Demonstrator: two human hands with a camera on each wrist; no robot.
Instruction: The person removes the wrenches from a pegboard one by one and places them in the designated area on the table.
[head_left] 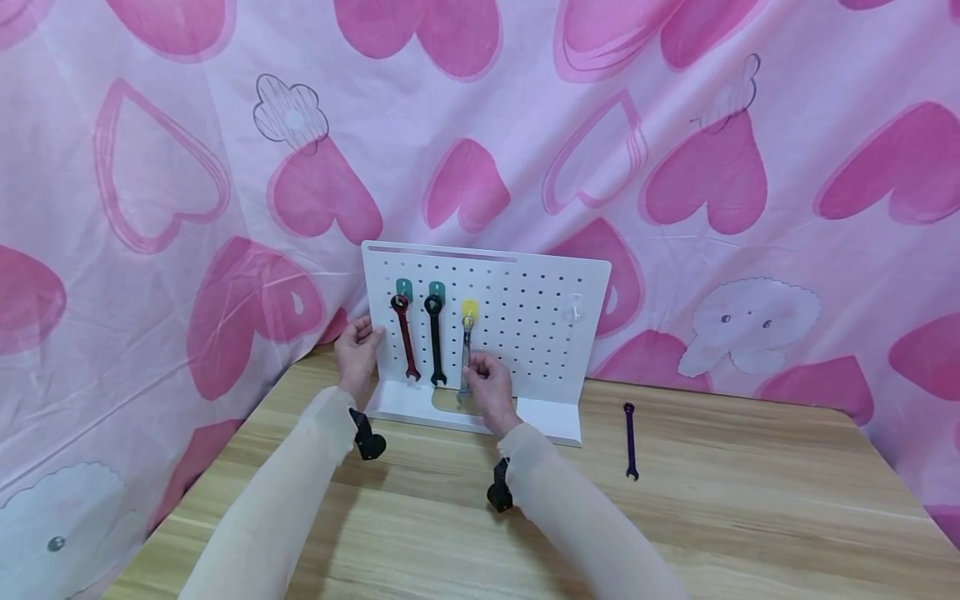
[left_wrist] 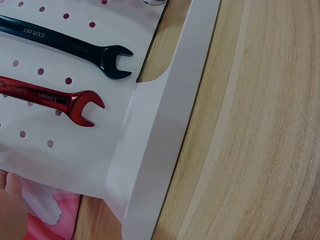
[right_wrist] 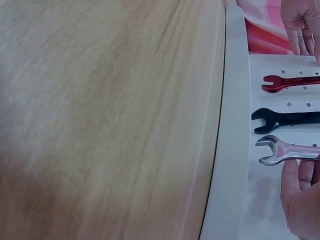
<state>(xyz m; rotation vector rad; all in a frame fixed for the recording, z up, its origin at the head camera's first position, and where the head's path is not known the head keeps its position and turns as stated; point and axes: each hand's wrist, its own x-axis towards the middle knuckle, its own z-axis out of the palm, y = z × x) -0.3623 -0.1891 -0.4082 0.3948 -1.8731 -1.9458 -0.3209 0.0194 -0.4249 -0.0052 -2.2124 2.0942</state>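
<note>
My right hand (head_left: pixel 491 387) pinches the shaft of a silver combination wrench (right_wrist: pixel 290 151) between thumb and fingers. The wrench hangs upright, its ring end right at the yellow hook (head_left: pixel 469 308) on a white pegboard (head_left: pixel 525 333) and its open jaw pointing down. Beside the board's left edge is my left hand (head_left: pixel 357 357), fingers relaxed and tips right at that edge. Left of the silver wrench, a black wrench (head_left: pixel 435 342) and a red wrench (head_left: pixel 406 337) hang from green hooks (head_left: pixel 404 288). In the left wrist view only part of the left hand (left_wrist: pixel 12 207) shows.
A purple wrench (head_left: pixel 630 442) lies on the wooden table (head_left: pixel 735 500), right of the pegboard. A clear hook (head_left: pixel 574 308) sits at the board's upper right. Behind the table hangs a pink heart-patterned cloth (head_left: pixel 465 183).
</note>
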